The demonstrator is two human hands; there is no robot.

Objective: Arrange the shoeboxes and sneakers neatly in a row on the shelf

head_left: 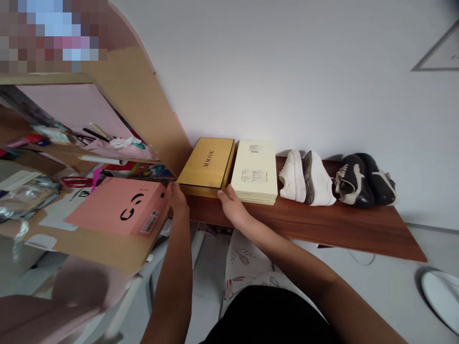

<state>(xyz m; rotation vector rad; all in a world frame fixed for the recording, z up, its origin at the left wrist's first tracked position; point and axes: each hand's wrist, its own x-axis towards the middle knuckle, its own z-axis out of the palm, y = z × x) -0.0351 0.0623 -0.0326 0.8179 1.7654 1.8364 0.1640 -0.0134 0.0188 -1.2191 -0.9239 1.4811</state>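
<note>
A gold shoe box marked MMOK lies on a low brown wooden shelf against the white wall. My left hand rests on the box's near left corner, fingers curled against its edge. At the near right corner my right hand presses its fingers on the front edge, between the gold box and a cream box lying beside it. Both hands grip the gold box from its front.
A pair of white sneakers and a pair of black sneakers stand right of the cream box. A pink box lies on a cluttered desk to the left, under a shelf with stationery.
</note>
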